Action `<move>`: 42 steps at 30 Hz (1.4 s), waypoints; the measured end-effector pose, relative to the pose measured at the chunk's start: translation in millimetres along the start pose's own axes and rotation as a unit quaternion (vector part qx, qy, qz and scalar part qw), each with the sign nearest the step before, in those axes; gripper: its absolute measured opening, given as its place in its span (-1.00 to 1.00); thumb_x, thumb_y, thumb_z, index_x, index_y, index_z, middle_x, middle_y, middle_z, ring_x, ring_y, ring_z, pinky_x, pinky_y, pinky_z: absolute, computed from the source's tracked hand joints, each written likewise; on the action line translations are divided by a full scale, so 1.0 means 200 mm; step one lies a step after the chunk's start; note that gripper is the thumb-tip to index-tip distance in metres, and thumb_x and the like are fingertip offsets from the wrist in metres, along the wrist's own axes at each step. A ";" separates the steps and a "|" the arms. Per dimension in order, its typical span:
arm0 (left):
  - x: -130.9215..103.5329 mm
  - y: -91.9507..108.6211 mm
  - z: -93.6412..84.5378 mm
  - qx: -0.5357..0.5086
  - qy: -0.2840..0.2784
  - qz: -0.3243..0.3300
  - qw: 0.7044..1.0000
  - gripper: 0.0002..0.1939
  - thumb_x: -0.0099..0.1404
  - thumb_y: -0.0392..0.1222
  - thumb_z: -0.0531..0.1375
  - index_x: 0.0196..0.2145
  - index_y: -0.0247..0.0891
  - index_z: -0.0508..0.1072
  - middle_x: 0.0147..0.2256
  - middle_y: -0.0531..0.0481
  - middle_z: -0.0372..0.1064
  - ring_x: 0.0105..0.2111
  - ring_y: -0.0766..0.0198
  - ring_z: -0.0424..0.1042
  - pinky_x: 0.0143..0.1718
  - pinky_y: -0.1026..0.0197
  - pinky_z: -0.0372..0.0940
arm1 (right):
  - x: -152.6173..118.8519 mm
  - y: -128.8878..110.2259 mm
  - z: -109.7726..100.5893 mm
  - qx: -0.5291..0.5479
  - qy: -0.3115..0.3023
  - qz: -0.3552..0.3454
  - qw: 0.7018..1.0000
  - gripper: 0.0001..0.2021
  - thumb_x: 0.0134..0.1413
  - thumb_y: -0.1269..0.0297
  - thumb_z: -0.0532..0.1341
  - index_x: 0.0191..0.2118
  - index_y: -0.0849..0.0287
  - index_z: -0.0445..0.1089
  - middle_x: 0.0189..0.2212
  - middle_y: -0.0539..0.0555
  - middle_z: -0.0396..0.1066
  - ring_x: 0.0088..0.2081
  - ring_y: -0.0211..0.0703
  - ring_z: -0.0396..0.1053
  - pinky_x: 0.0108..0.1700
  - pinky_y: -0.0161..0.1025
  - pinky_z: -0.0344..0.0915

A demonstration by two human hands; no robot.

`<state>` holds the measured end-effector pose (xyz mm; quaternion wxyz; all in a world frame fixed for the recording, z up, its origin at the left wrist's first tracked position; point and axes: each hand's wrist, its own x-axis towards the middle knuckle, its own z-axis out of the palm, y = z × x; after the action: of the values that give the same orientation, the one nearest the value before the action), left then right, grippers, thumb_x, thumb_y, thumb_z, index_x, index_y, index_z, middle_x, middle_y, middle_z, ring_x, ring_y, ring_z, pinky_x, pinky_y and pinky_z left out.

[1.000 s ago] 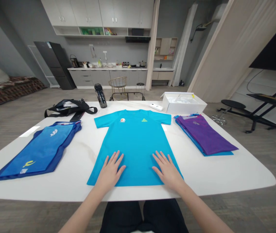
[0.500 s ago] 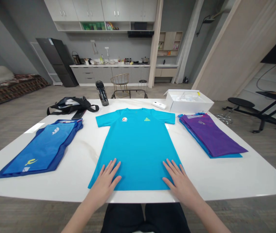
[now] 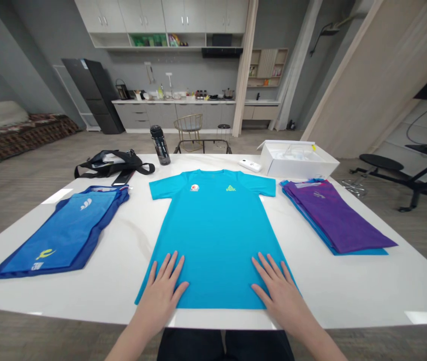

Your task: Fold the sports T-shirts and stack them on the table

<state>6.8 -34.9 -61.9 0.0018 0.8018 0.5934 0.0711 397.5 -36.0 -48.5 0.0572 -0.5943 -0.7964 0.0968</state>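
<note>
We have the turquoise shirt (image 3: pixel 221 230) spread flat in the middle of the frame, its collar toward the top and its hem near the table's (image 3: pixel 349 286) front edge. Our left hand (image 3: pixel 162 293) lies open on the shirt's lower left part, and our right hand (image 3: pixel 281 293) lies open on the lower right — palms down, fingers spread, neither one gripping the cloth. At the left of the frame we see the folded blue clothes (image 3: pixel 63 228), with the black bag (image 3: pixel 114 163) and the dark bottle (image 3: pixel 160 145) above them. At the right sit the folded purple garment (image 3: pixel 336 215) and, just above it, the open white box (image 3: pixel 298 159).
</note>
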 end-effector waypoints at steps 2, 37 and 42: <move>0.01 0.01 -0.01 -0.007 0.005 0.000 1.000 -0.35 0.47 0.20 -0.04 0.43 0.10 0.01 0.41 0.06 -0.01 0.39 -0.07 0.06 0.35 -0.31 0.04 | 0.01 -0.01 -0.02 0.004 -0.002 0.003 1.000 -0.36 0.36 -0.20 -0.04 0.45 -0.18 -0.01 0.45 -0.04 -0.09 0.45 0.20 -0.11 0.40 0.36 -0.11; 2.89 0.17 0.08 -0.009 -0.019 0.100 0.995 -0.60 0.45 -0.20 0.07 0.19 -0.25 0.40 0.11 -0.22 0.36 0.12 0.03 0.33 0.10 0.06 0.24 | 1.94 1.14 -0.49 -0.219 0.014 0.200 0.955 -0.64 0.31 0.41 0.00 0.02 0.31 0.49 -0.01 0.39 0.44 0.04 0.16 0.34 0.01 0.03 0.26; 3.00 0.19 0.18 -0.013 -0.057 0.133 0.989 -0.60 0.46 -0.12 0.06 0.15 -0.25 0.46 0.07 -0.18 0.43 0.06 0.07 0.41 0.08 0.13 0.24 | 1.94 1.19 -0.49 -0.231 0.013 0.223 0.947 -0.64 0.32 0.35 0.02 0.02 0.39 0.49 -0.01 0.44 0.41 0.04 0.20 0.35 -0.05 -0.01 0.30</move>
<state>217.7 528.9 -26.7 0.0361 0.8761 0.4797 0.0327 528.1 409.9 -14.9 -0.0945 -0.7546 -0.6435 -0.0872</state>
